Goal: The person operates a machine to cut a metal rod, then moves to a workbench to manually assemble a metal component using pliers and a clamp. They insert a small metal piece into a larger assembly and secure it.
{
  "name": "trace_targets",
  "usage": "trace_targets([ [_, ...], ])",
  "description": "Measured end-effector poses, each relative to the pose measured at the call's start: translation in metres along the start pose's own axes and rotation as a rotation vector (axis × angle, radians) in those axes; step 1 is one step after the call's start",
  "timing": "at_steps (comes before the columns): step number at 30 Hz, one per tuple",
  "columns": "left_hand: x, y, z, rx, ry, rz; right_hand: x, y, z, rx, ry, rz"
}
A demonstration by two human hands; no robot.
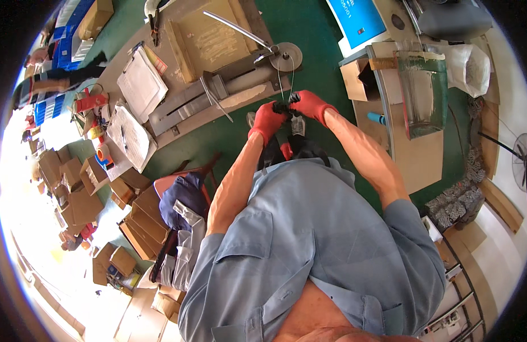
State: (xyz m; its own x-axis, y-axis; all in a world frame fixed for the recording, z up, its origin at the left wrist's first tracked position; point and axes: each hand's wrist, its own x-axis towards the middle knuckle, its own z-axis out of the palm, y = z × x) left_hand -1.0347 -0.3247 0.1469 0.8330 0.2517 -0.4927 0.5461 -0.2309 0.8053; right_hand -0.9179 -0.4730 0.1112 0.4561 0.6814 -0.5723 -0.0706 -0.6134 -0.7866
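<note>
My left hand (268, 121) and my right hand (310, 106), in red gloves with black fingertips, meet at the near edge of the workbench. Their fingers are pinched together on a thin, pale wire (280, 80). Two strands of it run down from a round grey disc (286, 57) at the bench corner and end between my fingertips. The gloves hide how each end is held. Beside the disc, a long metal rod (235, 28) slants up to the left from a clamp.
On the workbench (178, 132) lie a wooden frame (181, 51), a clipboard with papers (141, 80), and pliers (154, 28). Cardboard boxes (78, 205) crowd the left floor. A chair with clothing (183, 199) stands by my left arm. A cabinet (414, 162) stands right; another person (47, 85) is far left.
</note>
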Motion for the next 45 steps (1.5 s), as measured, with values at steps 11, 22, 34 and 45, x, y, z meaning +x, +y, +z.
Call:
trace_targets([
  [11,-0.006,-0.004,-0.006,-0.361,-0.138,-0.116,-0.017,-0.007,-0.033,0.098,0.134,-0.004],
  [22,-0.017,0.012,-0.001,-0.285,-0.127,-0.117,0.013,-0.066,-0.062,-0.213,0.558,-0.024],
  [34,-0.024,0.022,-0.005,-0.157,-0.095,-0.084,0.041,-0.145,-0.067,-0.729,0.378,0.132],
  [45,-0.012,0.011,-0.003,-0.293,-0.211,-0.176,0.062,-0.148,-0.070,-0.715,0.358,0.184],
])
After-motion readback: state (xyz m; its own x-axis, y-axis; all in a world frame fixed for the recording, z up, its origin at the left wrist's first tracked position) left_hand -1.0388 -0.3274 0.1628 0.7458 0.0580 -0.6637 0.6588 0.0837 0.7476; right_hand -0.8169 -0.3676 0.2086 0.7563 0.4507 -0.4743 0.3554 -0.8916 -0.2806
